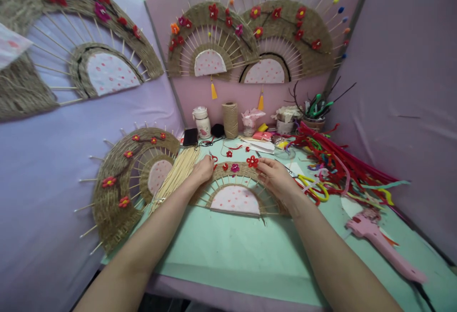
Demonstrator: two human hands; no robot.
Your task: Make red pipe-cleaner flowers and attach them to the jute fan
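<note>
A twine-covered fan [234,199] with a spotted white centre lies on the green table, between my forearms. My right hand [274,175] pinches a red flower [252,161] over the fan's upper right edge. At its upper left edge my left hand [204,168] is closed around something small, perhaps scissors or tweezers, with a metal tip and a red part showing above the fingers. A magenta flower [234,167] and a small red one [225,166] sit on the fan's band between my hands. Another red flower [229,154] lies just behind the fan.
Thin sticks [176,175] and a finished fan [121,188] are at left. Yellow-handled scissors [314,187], red pipe cleaners [332,152] and a pink glue gun [385,247] lie at right. Behind stand a twine roll [230,120] and a white bottle [202,122].
</note>
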